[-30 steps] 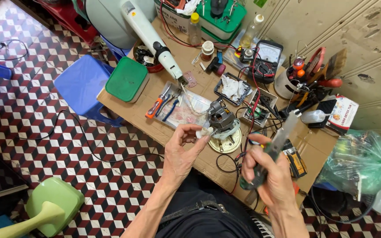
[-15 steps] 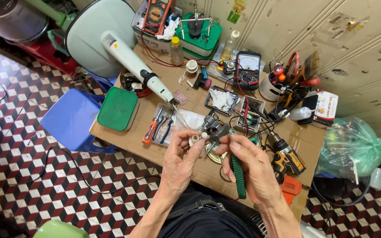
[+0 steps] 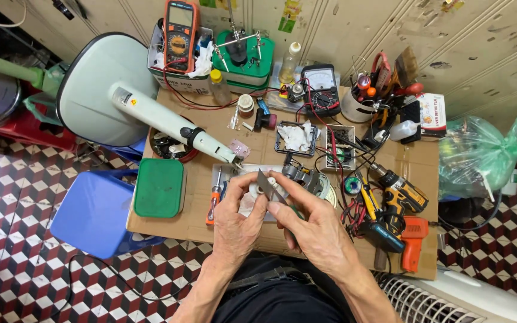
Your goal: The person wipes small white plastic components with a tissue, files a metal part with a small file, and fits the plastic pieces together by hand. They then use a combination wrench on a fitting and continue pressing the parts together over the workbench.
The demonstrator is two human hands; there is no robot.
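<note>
Utility knife (image 3: 265, 184): grey blade pinched in the right hand (image 3: 312, 224), tip up-left, just above the white round part (image 3: 252, 194) that the left hand (image 3: 239, 218) closes on from below. Hands are together over the near-middle of the bench (image 3: 169, 224). My read: the blade is thin, stiff and sharp, so grip it by the handle back in the palm, not the edge. The white part looks light, hard plastic and prob. slick; hold it by the rim with the thumb clear of the cutting line.

Around, big to small:
- fan base w/ white column (image 3: 169, 122) lying across the bench's left-rear, its end near the hands
- blue stool (image 3: 94, 209) to the left
- green bag (image 3: 480, 152) far right
- green lidded box (image 3: 159, 186) left of the hands
- yellow-black drill (image 3: 399, 194) and orange tool (image 3: 413, 239) to the right
- small motor (image 3: 307, 178) touching or just behind the knife; can't tell which
- two multimeters (image 3: 181, 27), (image 3: 321, 87) at the rear, w/ leads (image 3: 342, 161) trailing toward the hands
- screwdriver (image 3: 213, 200) just left of the left hand

The motor and leads crowd the space behind the blade.
</note>
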